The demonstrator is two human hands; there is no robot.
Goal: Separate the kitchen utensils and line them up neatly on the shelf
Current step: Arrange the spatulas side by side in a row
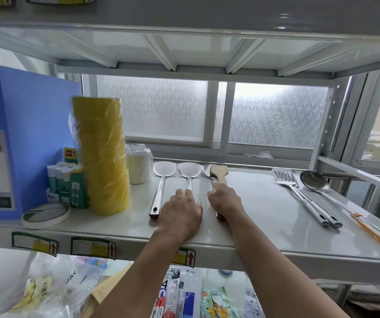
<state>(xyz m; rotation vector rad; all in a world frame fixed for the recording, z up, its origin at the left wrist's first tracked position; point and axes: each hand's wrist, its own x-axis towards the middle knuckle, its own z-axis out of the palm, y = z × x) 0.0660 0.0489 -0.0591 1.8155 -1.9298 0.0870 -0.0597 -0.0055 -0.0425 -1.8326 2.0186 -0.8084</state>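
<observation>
On the white shelf [264, 216] three steel spatulas lie side by side with their heads at the back: the first spatula [161, 180], the second spatula [189, 173] and a third spatula [206, 171]. A wooden spatula [219, 172] lies over the third one. My left hand [181, 214] rests flat on the second spatula's handle. My right hand [224, 201] grips the handles of the wooden spatula and the third steel one. At the right lie a slotted turner [286, 177], a steel ladle [314, 181] and an orange-handled utensil [372, 232].
A stack of yellow tape rolls [101, 154], white tape rolls [139, 166], a glue-stick box [66, 182], a flat tape roll [46, 214] and a blue binder [12, 138] crowd the shelf's left side. Packaged goods fill the shelf below.
</observation>
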